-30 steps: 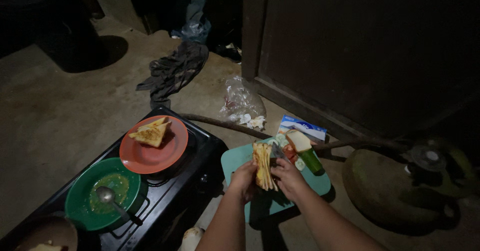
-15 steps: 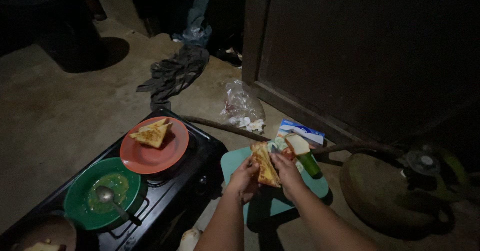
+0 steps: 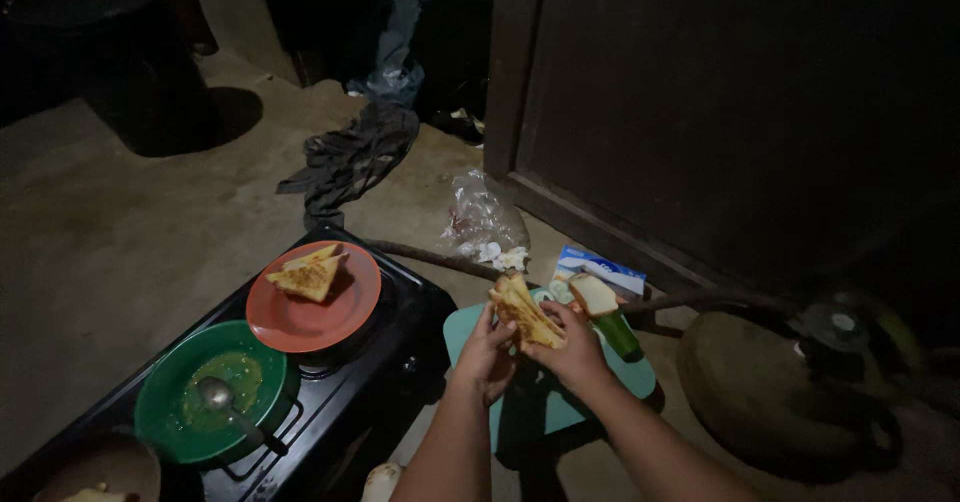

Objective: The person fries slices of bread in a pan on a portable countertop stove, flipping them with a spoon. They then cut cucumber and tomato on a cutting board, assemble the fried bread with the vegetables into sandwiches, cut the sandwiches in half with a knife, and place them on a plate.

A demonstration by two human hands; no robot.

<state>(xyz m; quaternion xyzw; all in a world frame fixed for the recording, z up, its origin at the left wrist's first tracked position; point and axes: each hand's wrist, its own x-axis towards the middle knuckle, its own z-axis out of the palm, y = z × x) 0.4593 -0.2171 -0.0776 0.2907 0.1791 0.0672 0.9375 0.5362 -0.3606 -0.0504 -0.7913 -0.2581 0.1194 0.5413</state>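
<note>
Both hands meet over the teal cutting board (image 3: 470, 327): the left hand (image 3: 487, 354) and the right hand (image 3: 572, 350) are each clamped on the toasted sandwich (image 3: 524, 312), which is held tilted above the board's upper half. Just at two o'clock from the sandwich a knife with a green handle (image 3: 618, 334) lies on the board, a piece of white bread (image 3: 592, 294) resting at its upper end.

At nine o'clock from the hands sits a black stove (image 3: 385, 367), its right edge just beside the board's left edge. On it stand an orange plate (image 3: 350, 312) carrying toast triangles (image 3: 308, 273) and, at seven o'clock from that, a green plate (image 3: 165, 402) with a metal spoon (image 3: 222, 400) in greasy residue.

Open concrete floor (image 3: 110, 252) spreads at ten o'clock, well apart from everything, with a dark rag (image 3: 350, 157) lying at eleven o'clock. A dark wooden door (image 3: 740, 112) closes off the side from twelve to three o'clock. Along its lower edge, at twelve o'clock from the board, a crumpled clear plastic bag (image 3: 485, 222) sits near a flat blue and white packet (image 3: 600, 267). A round dark object (image 3: 760, 392), possibly a pan, lies at three o'clock; the light there is too dim to be sure.
</note>
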